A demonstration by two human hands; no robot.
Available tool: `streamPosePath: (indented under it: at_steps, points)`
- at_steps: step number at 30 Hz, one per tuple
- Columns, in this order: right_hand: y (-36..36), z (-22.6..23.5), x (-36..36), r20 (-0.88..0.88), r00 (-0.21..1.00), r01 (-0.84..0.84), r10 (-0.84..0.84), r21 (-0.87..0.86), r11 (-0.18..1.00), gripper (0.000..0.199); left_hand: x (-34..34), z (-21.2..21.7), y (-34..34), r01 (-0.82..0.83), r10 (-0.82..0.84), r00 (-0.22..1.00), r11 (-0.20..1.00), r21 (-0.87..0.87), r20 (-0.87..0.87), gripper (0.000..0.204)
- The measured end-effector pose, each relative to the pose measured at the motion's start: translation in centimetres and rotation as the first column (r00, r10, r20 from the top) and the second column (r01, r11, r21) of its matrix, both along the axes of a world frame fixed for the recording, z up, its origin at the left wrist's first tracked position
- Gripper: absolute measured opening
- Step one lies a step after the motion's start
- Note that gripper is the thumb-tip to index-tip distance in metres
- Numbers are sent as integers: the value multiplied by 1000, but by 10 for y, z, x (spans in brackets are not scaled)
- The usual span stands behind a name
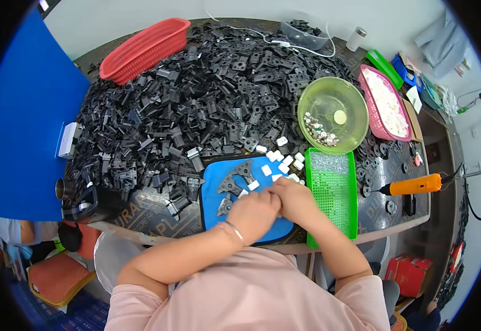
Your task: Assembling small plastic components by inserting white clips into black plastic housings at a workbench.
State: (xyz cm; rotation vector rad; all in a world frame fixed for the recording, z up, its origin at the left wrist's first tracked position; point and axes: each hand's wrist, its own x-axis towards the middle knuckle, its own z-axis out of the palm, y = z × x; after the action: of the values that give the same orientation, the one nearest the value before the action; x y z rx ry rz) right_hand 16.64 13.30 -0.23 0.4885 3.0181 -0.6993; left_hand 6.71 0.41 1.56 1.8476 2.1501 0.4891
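Nearest the camera is the wearer's pale pink shirt [229, 300], with the bare forearms extending ahead of it. The left hand [257, 214] and right hand [300, 203] meet over the blue mat [212, 193], their fingers drawn together; whether they grip a small part cannot be told. White blocks [266, 170] lie just beyond the fingertips, and dark brackets [226, 185] rest on the mat to their left.

The dark, printed table [378, 215] spreads around the fingers. Ahead and to their left it bears a broad heap of black parts [180, 99], with a red basket [141, 54] at its far edge. Right of the fingers stand a green tray [334, 193], a round yellow-green basket [353, 110] beyond it, and, farther right, an orange-handled tool [414, 185].

A blue panel [25, 121] flanks the table well left of the fingers; a white wall [113, 22] closes the far side. Behind the fingers, on the floor, are an orange chair [58, 276] at left and a red box [409, 276] at right.
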Motion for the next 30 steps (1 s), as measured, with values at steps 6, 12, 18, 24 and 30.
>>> streamPosePath:
  at_steps: [6,12,18,24,30]
  points:
    - [-10,20,17,65,996,58,-60,22,998,22,-13,0,2,-44,44,999,999,-9,27,23]
    - [-38,20,26,25,1000,-10,12,-77,997,28,-38,6,-34,-136,95,980,963,234,176,24]
    - [-61,5,13,-34,997,-73,70,-113,991,43,-26,-10,-115,-389,317,690,920,-36,651,30]
    - [-58,9,7,-18,997,-69,69,2,998,28,-17,-31,-119,-498,501,651,849,-176,571,34]
    - [-55,19,7,25,1000,15,-17,83,996,29,-42,-5,-126,-565,540,822,811,151,180,30]
